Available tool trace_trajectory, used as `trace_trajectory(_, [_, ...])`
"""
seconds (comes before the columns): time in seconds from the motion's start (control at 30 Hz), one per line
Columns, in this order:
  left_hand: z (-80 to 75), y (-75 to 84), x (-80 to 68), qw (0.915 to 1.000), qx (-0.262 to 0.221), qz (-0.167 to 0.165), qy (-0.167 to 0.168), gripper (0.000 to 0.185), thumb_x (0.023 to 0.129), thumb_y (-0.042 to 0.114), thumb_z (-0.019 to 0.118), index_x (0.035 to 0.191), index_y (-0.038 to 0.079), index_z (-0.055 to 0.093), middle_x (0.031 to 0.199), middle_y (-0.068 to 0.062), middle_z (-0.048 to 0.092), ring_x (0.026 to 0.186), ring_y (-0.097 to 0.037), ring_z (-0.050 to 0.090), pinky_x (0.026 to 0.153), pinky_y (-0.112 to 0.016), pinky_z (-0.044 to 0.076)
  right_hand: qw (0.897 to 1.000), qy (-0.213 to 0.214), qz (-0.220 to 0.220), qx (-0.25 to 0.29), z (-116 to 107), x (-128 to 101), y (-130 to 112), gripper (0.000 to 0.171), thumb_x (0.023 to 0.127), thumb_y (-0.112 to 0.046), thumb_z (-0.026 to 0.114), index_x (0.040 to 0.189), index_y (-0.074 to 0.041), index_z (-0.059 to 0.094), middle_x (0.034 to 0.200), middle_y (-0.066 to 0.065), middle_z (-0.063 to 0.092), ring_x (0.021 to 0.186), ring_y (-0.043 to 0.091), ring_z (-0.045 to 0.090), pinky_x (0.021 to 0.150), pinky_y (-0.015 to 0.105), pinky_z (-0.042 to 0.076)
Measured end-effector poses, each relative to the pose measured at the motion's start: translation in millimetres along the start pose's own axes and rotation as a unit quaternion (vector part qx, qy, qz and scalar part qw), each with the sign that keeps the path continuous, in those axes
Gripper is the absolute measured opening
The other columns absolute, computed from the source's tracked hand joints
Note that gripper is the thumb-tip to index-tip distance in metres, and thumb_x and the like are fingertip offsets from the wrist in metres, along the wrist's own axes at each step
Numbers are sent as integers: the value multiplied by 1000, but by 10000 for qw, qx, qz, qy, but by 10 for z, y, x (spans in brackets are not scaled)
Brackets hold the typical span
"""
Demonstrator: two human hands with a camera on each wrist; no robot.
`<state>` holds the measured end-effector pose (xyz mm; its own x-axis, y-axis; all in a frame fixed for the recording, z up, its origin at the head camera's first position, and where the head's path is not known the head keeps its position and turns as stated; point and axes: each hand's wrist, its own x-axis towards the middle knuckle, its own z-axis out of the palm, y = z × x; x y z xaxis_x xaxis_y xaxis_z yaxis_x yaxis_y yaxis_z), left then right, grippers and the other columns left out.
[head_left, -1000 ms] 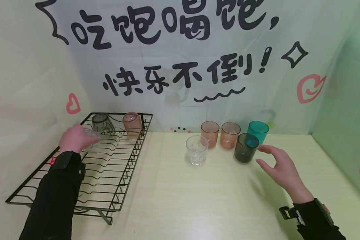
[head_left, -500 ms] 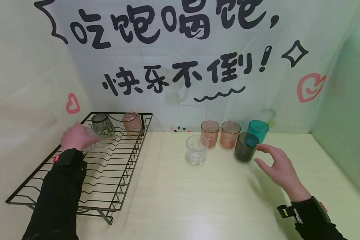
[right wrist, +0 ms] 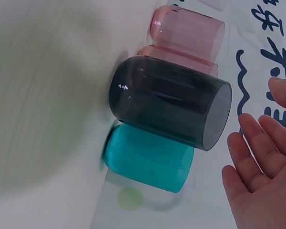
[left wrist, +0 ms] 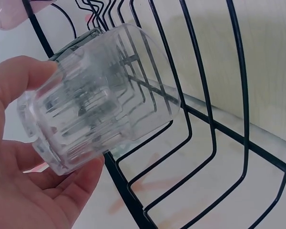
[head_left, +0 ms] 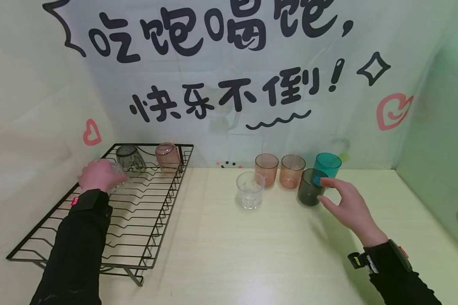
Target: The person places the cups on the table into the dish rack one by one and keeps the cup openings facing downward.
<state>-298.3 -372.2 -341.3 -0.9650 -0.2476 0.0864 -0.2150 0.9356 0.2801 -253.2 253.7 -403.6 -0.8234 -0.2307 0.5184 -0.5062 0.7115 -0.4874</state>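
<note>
A clear faceted glass [left wrist: 97,93] is gripped by the left hand [head_left: 97,176], thumb and fingers curled round its thick base. It is held on its side over the far left of the black wire rack [head_left: 137,237]; in the left wrist view its long axis runs from about 8 o'clock at the base to 2 o'clock at the open mouth, which is turned toward the rack wires.

The right hand [head_left: 347,205] is spread with fingers apart and nothing held, its fingertips just beside the rim of an upright dark grey cup [head_left: 310,187]. A teal cup [head_left: 327,165] is seen at 1 o'clock from it, and two pink cups [head_left: 279,169] at 10 o'clock.

The cups are carried by a pale wood-grain table [head_left: 252,254]. A white banner [head_left: 221,63] with black lettering is hung behind, and a green wall is seen at 3 o'clock.
</note>
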Motion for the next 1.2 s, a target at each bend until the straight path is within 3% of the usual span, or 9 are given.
trace_trajectory(0.57, [21,18,-2,9999,118,7,-44,65,85,37,62,114,-20,48,107,-42,48,95,-60,48,69,-71,44,9996,96,-216,-125,-35,135,3,48,83,-2,77,127,7,58,115,24,65,109,42,56,94,61,41])
trace_trajectory(0.8, [0,-6,-32,9999,68,-36,-131,74,85,42,65,120,-19,43,110,-41,46,98,-59,45,78,-74,39,9997,65,-188,-124,-47,143,-4,47,84,-2,77,126,7,58,116,24,65,110,42,55,95,61,41])
trace_trajectory(1.0, [-32,-24,-53,9998,-105,-76,-127,70,83,45,69,112,-15,48,100,-33,52,86,-51,52,60,-57,46,9993,24,-263,-266,-65,175,6,47,84,-2,76,126,7,58,116,24,64,110,43,55,95,60,41])
trace_trajectory(1.2, [-70,-53,-49,9993,-297,8,-217,58,81,48,72,89,-5,52,79,-20,54,68,-38,54,48,-42,43,9985,-55,-418,-361,-72,224,-2,46,83,-1,77,124,8,59,115,25,64,109,42,56,95,59,42])
